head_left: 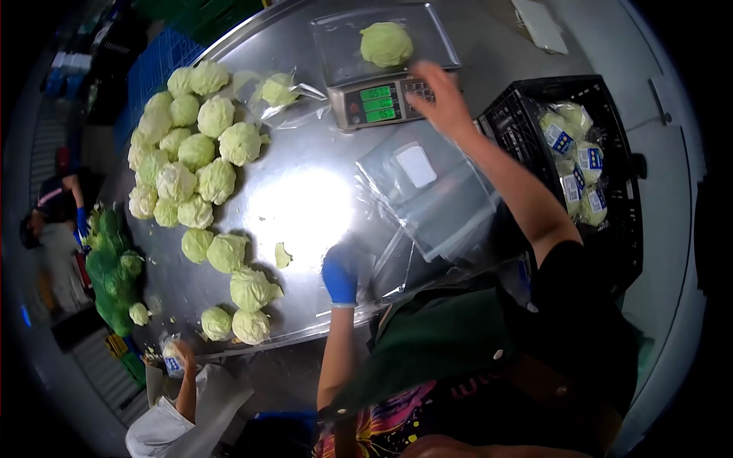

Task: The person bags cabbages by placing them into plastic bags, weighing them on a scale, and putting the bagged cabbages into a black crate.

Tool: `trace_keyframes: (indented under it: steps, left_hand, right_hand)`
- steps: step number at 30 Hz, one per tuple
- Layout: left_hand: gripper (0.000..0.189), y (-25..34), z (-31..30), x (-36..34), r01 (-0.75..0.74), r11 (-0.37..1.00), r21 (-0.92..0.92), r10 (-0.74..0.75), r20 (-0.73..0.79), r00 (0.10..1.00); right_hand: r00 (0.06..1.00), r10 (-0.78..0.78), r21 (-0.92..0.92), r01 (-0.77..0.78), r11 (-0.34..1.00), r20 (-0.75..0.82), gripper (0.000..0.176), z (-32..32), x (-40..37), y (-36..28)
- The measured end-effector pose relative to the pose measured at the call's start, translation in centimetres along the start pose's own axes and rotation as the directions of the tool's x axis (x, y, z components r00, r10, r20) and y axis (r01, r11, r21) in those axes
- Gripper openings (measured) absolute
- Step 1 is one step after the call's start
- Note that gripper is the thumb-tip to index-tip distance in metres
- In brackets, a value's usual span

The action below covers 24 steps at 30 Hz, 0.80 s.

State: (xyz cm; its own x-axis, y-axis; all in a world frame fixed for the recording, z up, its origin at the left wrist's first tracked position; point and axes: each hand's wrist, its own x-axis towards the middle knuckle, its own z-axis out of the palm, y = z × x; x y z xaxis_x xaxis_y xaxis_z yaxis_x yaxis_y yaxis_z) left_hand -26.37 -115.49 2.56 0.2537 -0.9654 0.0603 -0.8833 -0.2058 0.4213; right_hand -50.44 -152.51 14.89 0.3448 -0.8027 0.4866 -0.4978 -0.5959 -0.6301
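Note:
My bare right hand (443, 103) is over the keypad side of a digital scale (347, 107), its fingers apart and nothing in them. One pale green cabbage (385, 44) sits on the scale's metal pan. Nearer my body, my left hand (340, 276) wears a blue glove and is smeared by motion; clear plastic shows beside it. I cannot tell whether the fingers grip that plastic. Between my hands lies a stack of clear plastic bags (450, 202) with a white label-like patch (416, 165). Left of the scale, another cabbage (279, 90) rests on or in clear plastic.
Many loose cabbages (196, 151) cover the left of the metal table (267, 149). A torn leaf (283, 256) lies near its middle. At right stands a black crate (622, 229) of wrapped, labelled cabbages (588, 160). One person (164, 427) holds a wrapped item at lower left; another is farther off.

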Motion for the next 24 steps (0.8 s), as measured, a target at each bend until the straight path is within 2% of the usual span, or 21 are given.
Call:
trace_keyframes:
  steps: [2, 3, 4, 5, 7, 8, 9, 10, 11, 13, 14, 15, 16, 17, 18, 19, 20, 21, 22, 23, 24]
  left_hand:
    - [0.036, 0.6, 0.3, -0.8, -0.09, 0.993, -0.072, 0.109, 0.321, 0.941]
    - [0.034, 1.0, 0.2, -0.8, -0.116, 0.993, -0.035, 0.119, 0.451, 0.884]
    - [0.025, -0.5, 0.5, -1.3, -0.16, 0.973, -0.168, 0.208, 0.322, 0.924]
    - [0.025, -1.7, 1.3, -1.1, -0.18, 0.97, -0.164, 0.226, 0.322, 0.92]
    - [0.015, -3.3, 1.9, -1.0, -0.2, 0.922, -0.331, 0.27, 0.182, 0.946]
    - [0.013, -3.1, 1.3, -0.6, 0.073, 0.904, -0.421, 0.056, 0.287, 0.956]
    - [0.011, -2.5, 0.3, 0.2, 0.129, 0.82, -0.558, 0.02, 0.252, 0.967]
    - [0.012, -1.7, -0.8, 1.0, 0.205, 0.735, -0.647, -0.017, 0.285, 0.958]
    - [0.013, -1.0, -1.8, 1.4, 0.281, 0.633, -0.721, -0.05, 0.324, 0.945]
    - [0.014, 1.2, -3.5, 1.7, 0.218, 0.63, -0.746, 0.028, 0.302, 0.953]
    - [0.015, 1.7, -4.0, 1.8, 0.163, 0.62, -0.767, 0.092, 0.277, 0.956]
    - [0.015, 1.5, -4.2, 1.9, 0.152, 0.621, -0.769, 0.1, 0.27, 0.958]
    - [0.016, 0.8, -4.4, 1.9, 0.215, 0.574, -0.79, -0.1, 0.193, 0.976]
    - [0.017, -0.1, -4.7, 1.9, 0.267, 0.513, -0.815, -0.3, 0.121, 0.946]
    - [0.014, -1.5, -5.2, 2.3, 0.275, 0.427, -0.861, -0.446, 0.065, 0.893]
    - [0.017, -1.9, -6.7, 2.6, 0.25, 0.522, -0.815, -0.469, -0.03, 0.883]
    - [0.016, -2.0, -7.6, 2.7, 0.183, 0.508, -0.842, -0.473, -0.095, 0.876]
    - [0.016, -2.0, -8.4, 3.0, 0.112, 0.491, -0.864, -0.478, -0.16, 0.864]
    - [0.016, -1.8, -9.3, 3.2, 0.106, 0.483, -0.869, -0.483, -0.163, 0.861]
    - [0.016, -1.5, -10.2, 3.1, 0.084, 0.659, -0.748, -0.354, -0.209, 0.911]
    - [0.016, -1.4, -10.8, 2.9, 0.046, 0.803, -0.594, -0.219, -0.222, 0.95]
  right_hand:
    - [0.972, 0.216, 0.179, -0.229, 0.957, 0.091, 0.039, 0.7, -8.5, 0.2]
    - [0.871, 0.402, 0.146, -0.454, 0.879, 0.283, 0.03, 0.3, -13.0, -0.4]
    - [0.805, 0.484, 0.241, -0.573, 0.783, 0.343, 0.022, 0.8, -17.3, -1.6]
    - [0.753, 0.521, 0.262, -0.64, 0.722, 0.402, 0.019, 1.5, -21.2, -3.1]
    - [0.706, 0.444, 0.201, -0.629, 0.751, 0.551, 0.022, 1.3, -25.6, -7.7]
    - [0.7, 0.35, 0.188, -0.568, 0.802, 0.622, 0.024, 1.4, -26.7, -10.1]
    - [0.627, 0.365, 0.232, -0.667, 0.708, 0.688, 0.03, 2.0, -27.7, -11.8]
    - [0.547, 0.411, 0.093, -0.674, 0.732, 0.729, 0.04, 1.8, -26.8, -14.1]
    - [0.554, 0.418, 0.096, -0.676, 0.731, 0.72, 0.04, 3.0, -26.5, -15.3]
    - [0.384, 0.519, 0.281, -0.921, 0.268, 0.764, 0.043, 6.0, -26.4, -16.4]
    - [0.392, 0.521, 0.287, -0.918, 0.273, 0.758, 0.043, 7.6, -26.1, -16.2]
    - [0.482, 0.425, 0.31, -0.856, 0.413, 0.766, 0.039, 9.3, -25.5, -15.4]
    - [0.556, 0.316, 0.336, -0.771, 0.541, 0.769, 0.035, 9.6, -24.0, -15.3]
    - [0.565, 0.315, 0.343, -0.765, 0.545, 0.762, 0.035, 9.3, -23.1, -15.4]
    - [0.57, 0.275, 0.176, -0.612, 0.771, 0.774, 0.033, 8.6, -22.4, -15.4]
    - [0.56, 0.242, -0.005, -0.39, 0.921, 0.793, 0.031, 8.0, -21.6, -15.4]
    - [0.472, 0.165, -0.017, -0.3, 0.954, 0.866, 0.031, 8.1, -21.6, -14.3]
    - [0.476, 0.166, -0.024, -0.291, 0.956, 0.864, 0.031, 7.7, -21.5, -12.7]
    - [0.466, 0.124, 0.081, -0.397, 0.914, 0.876, 0.03, 6.4, -20.3, -11.6]
    - [0.453, 0.076, 0.181, -0.497, 0.849, 0.888, 0.03, 5.4, -18.8, -10.3]
    - [0.493, 0.271, 0.082, -0.582, 0.809, 0.827, 0.038, 4.7, -16.4, -8.1]
